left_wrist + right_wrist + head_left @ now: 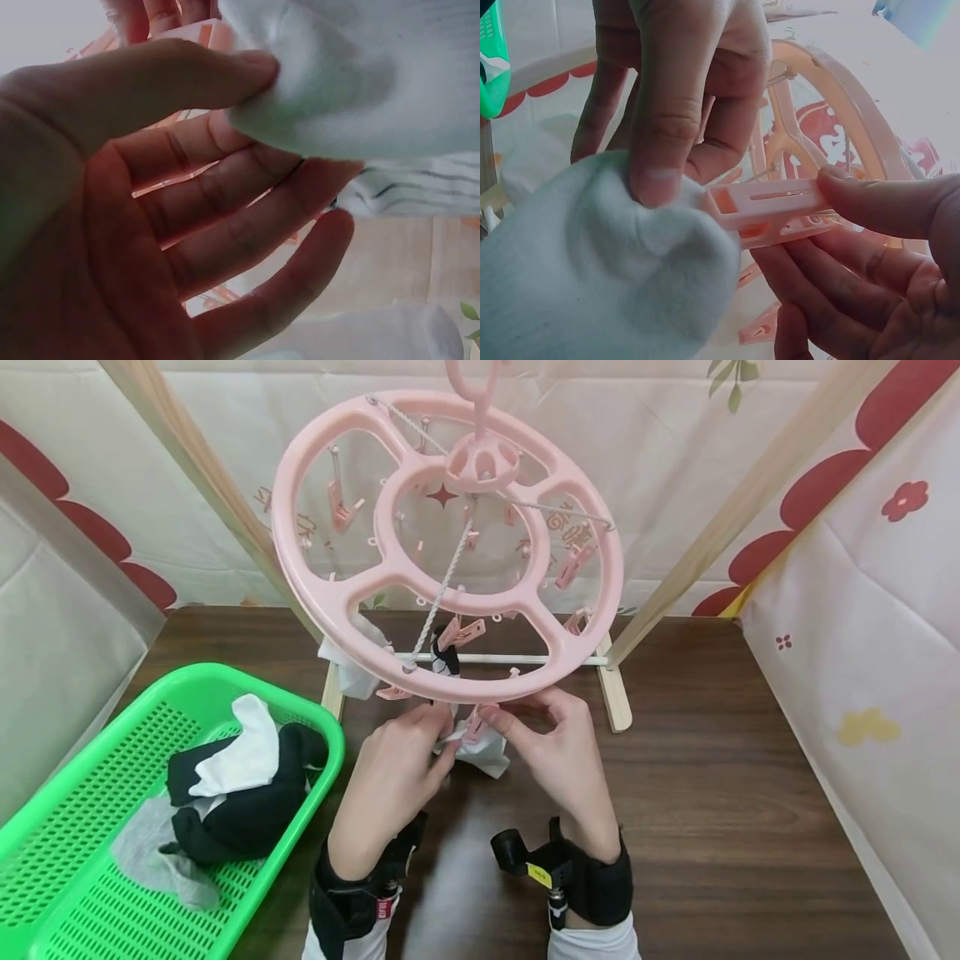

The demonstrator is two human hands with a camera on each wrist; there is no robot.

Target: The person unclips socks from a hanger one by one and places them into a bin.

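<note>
My left hand (393,772) pinches the edge of a white sock (607,270) between thumb and fingers, below the front rim of a round pink drying hanger (337,602). Close on its right, my right hand (567,752) holds a pink clothespin (772,201) with the thumb on top and fingers beneath. In the right wrist view the clothespin's tip meets the sock's edge; whether it clamps the fabric, I cannot tell. The left wrist view shows the sock (337,90) under my thumb, with a striped cloth (420,184) behind it.
A green basket (335,760) at the left holds a white sock (243,752), black socks (251,814) and a grey sock (161,852). Other clothespins (341,510) dangle from the hanger. White fabric (358,664) hangs at its left. Wooden posts (720,527) flank it on the brown table (750,827).
</note>
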